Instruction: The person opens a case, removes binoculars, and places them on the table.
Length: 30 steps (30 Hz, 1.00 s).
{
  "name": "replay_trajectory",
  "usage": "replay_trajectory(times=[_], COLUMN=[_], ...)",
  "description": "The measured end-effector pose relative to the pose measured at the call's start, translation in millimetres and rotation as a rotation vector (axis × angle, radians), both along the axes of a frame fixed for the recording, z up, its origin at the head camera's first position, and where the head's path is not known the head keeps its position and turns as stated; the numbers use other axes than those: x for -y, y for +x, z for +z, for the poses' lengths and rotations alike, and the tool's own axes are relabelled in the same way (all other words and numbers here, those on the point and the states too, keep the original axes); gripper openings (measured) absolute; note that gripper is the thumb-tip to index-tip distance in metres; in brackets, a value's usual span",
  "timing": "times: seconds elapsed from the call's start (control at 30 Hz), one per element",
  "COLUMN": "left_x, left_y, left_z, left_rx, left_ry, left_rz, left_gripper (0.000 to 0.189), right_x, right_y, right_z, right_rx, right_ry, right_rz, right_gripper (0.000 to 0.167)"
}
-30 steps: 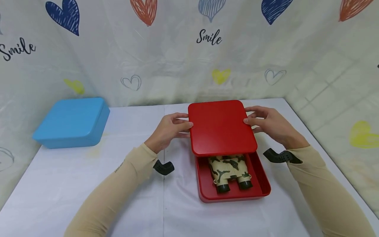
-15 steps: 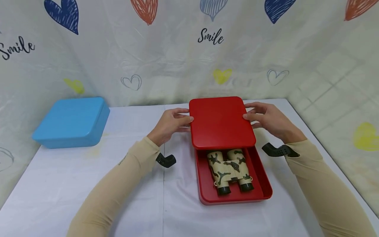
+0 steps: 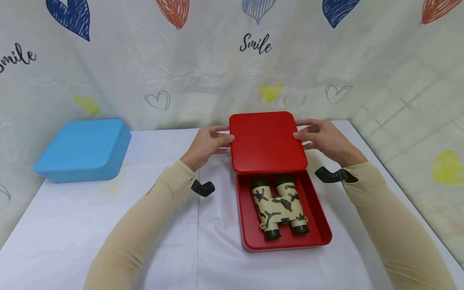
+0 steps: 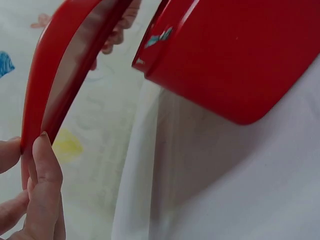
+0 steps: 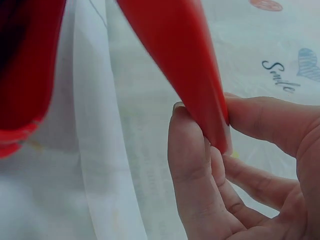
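A red lid [image 3: 267,141] is held up by its two sides, tilted over the back of the red box [image 3: 250,243]. My left hand [image 3: 206,146] pinches its left edge between thumb and fingers; the left wrist view shows the fingers [image 4: 47,170] on the lid's rim. On the right edge my right hand [image 3: 324,140] pinches likewise, the lid's corner [image 5: 210,115] between its fingertips in the right wrist view. Inside the box lie camouflage-patterned binoculars [image 3: 278,208] with dark ends, their whole length visible from the head.
A closed blue box [image 3: 85,149] stands on the table's back left. The white-clothed table [image 3: 163,249] meets a curtain [image 3: 210,72] printed with hearts and words. Black camera mounts [image 3: 203,188] stick out at both wrists.
Both hands have moved the lid away toward the back, off the front of the box. More of the binoculars shows, now including their far ends.
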<state>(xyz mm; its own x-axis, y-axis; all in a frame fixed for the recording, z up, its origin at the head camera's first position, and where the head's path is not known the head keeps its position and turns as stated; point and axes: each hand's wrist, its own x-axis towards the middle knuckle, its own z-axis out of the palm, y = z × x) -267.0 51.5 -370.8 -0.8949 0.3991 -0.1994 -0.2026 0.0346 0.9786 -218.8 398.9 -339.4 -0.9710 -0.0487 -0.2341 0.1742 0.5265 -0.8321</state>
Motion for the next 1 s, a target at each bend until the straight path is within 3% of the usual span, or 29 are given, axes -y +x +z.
replay_trajectory(times=[0.5, 1.0], left_x=[-2.4, -7.8], left_y=[-29.3, -43.6], left_z=[-12.4, -29.9], left_rx=[-0.023, 0.004], left_ry=[-0.025, -0.152], left_rz=[0.021, 0.013], left_gripper=[0.053, 0.054], right_x=[3, 3], right_y=[-29.9, -51.3], right_z=[-9.7, -34.7], right_rx=[-0.001, 0.066], right_ry=[0.04, 0.086], right_rz=[-0.004, 0.083], right_gripper=[0.067, 0.064])
